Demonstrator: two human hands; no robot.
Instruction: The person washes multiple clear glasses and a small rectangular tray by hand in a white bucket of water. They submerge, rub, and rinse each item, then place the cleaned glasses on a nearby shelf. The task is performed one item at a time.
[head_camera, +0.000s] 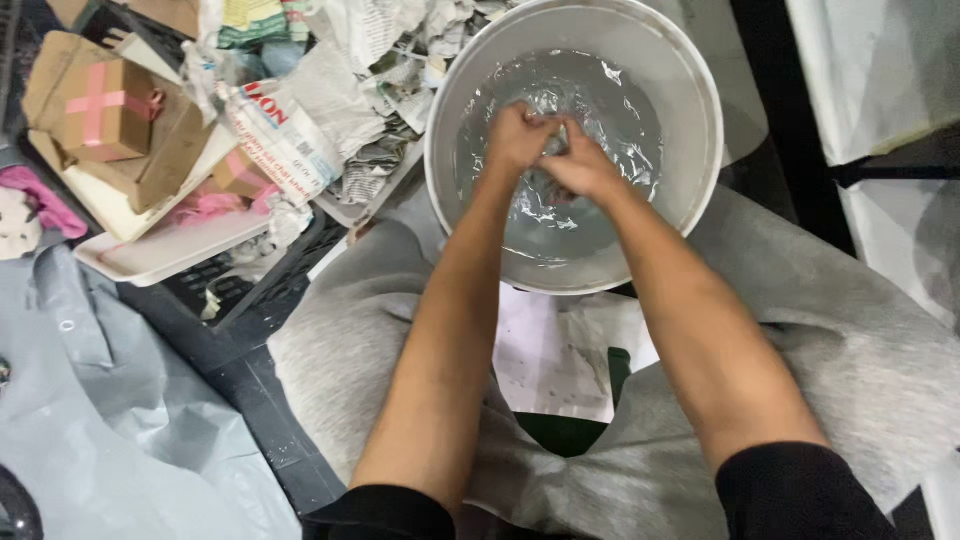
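Both hands work in the white bucket (575, 150), upper centre of the frame, wrists in rippling water. Left hand (515, 135) and right hand (580, 168) meet, fingers curled around something small and dark; what it is cannot be told. Risk: vigorous rubbing could slop water onto the grey trousers (340, 340) and the crumpled newspaper (360, 60) beside the rim.

A white tray (160, 262) lies at the left. On it sit a brown box (105, 110) with a pink taped cross and loose cardboard (180, 150). Crumpled newspaper (330, 90) is heaped just right of the tray. Pink cloth (40, 200) lies left of it, grey sheeting (110, 420) below.
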